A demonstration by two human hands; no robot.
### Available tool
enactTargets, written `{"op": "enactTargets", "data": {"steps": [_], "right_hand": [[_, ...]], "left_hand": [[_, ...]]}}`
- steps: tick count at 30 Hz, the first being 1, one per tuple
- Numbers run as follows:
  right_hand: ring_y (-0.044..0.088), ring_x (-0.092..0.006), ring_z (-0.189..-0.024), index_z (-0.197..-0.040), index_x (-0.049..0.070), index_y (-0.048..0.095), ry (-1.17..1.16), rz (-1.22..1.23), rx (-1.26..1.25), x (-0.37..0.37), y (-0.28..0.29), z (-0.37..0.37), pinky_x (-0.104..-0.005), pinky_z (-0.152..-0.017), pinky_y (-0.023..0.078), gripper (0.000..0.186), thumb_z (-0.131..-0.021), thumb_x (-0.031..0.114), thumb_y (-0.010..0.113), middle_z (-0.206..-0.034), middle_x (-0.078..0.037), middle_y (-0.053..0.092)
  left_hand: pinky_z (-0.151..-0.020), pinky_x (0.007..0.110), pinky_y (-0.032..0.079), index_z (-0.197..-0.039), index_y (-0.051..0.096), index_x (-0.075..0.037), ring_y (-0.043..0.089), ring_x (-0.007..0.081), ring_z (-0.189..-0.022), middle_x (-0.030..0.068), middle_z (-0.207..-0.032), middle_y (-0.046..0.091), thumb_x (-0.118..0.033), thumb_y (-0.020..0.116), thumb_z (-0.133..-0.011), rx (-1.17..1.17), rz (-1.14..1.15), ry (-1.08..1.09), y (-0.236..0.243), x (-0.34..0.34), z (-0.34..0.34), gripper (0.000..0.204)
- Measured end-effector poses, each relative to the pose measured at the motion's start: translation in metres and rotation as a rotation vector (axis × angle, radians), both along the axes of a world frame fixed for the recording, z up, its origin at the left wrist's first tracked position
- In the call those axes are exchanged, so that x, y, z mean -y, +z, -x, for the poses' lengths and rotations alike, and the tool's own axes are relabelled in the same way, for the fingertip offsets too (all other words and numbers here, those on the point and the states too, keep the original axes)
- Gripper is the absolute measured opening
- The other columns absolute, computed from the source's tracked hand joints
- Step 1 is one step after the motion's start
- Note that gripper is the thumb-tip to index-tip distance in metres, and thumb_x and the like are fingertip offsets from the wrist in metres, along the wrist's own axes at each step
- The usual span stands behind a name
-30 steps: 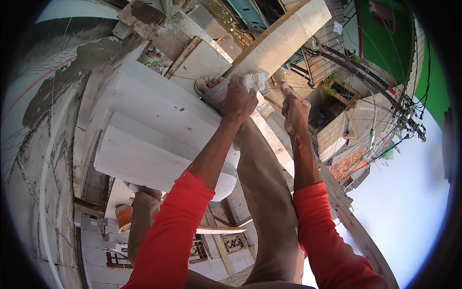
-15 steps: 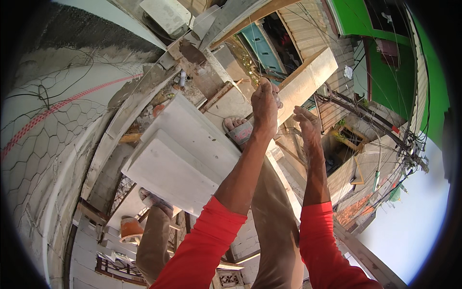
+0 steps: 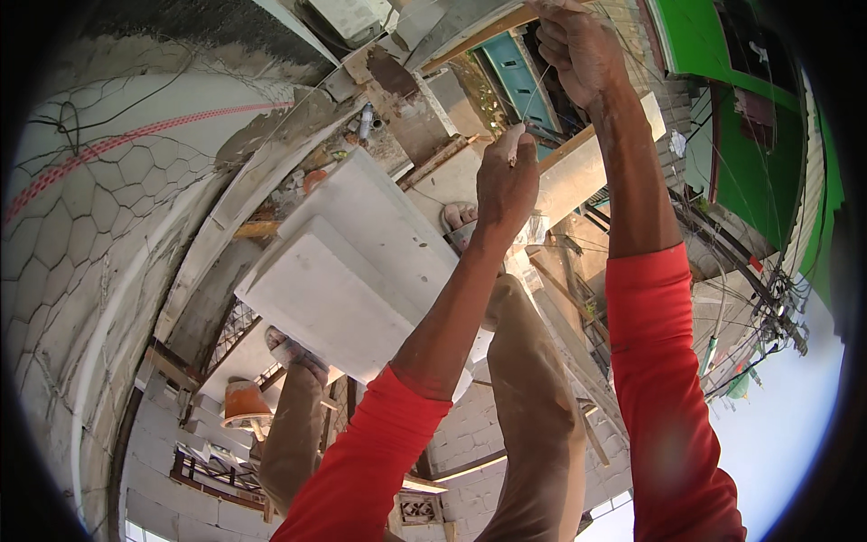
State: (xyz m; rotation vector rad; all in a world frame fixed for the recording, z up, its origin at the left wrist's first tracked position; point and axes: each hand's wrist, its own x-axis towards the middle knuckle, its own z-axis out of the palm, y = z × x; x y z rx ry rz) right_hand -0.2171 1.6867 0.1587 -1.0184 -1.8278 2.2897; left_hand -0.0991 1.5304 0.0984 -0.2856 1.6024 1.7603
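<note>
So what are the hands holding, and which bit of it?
A thin string runs from the left hand up toward the right hand. The left seems to pinch it; whether the right does, and which part is held, can't be told.

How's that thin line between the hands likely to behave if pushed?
The thin line probably weighs little, being so slender. It runs nearly straight between left hand and right hand, so it seems taut and may bow sideways if pushed. String or wire: too fine to tell.
</note>
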Motion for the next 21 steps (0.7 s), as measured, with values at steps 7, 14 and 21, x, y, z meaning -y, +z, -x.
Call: {"op": "enactTargets", "data": {"steps": [7,14,21], "right_hand": [[0.036,-0.0078,-0.049,-0.079,0.008,0.066,0.005,-0.279,0.077,0.005,-0.086,0.035,-0.0273,-0.045,0.026,0.015,-0.091,0.002,0.058,-0.061,0.005,0.046],[0.037,-0.0069,-0.05,-0.084,0.006,0.068,0.027,-0.455,0.11,0.024,-0.117,0.045,-0.0266,-0.046,0.027,0.011,-0.092,0.006,0.061,-0.062,0.006,0.047],[0.038,-0.006,-0.051,-0.09,0.005,0.07,0.057,-0.519,0.097,0.023,-0.132,0.051,-0.026,-0.047,0.027,0.009,-0.094,0.009,0.063,-0.063,0.006,0.048]], "left_hand": [[-0.103,0.036,0.052,-0.142,0.059,0.004,0.069,0.0263,-0.115,0.0211,-0.124,0.072,-0.029,0.053,-0.11,0.136,0.084,-0.126,0.054,0.117,-0.026,0.046],[-0.095,0.033,0.055,-0.129,0.067,0.005,0.07,0.02,-0.1,0.0141,-0.104,0.074,-0.026,0.055,-0.111,0.124,0.422,-0.112,0.119,0.235,-0.053,0.038],[-0.088,0.034,0.056,-0.123,0.069,0.004,0.071,0.0211,-0.095,0.0138,-0.099,0.075,-0.018,0.059,-0.108,-0.056,0.542,0.086,0.074,0.268,-0.042,0.028]]}}
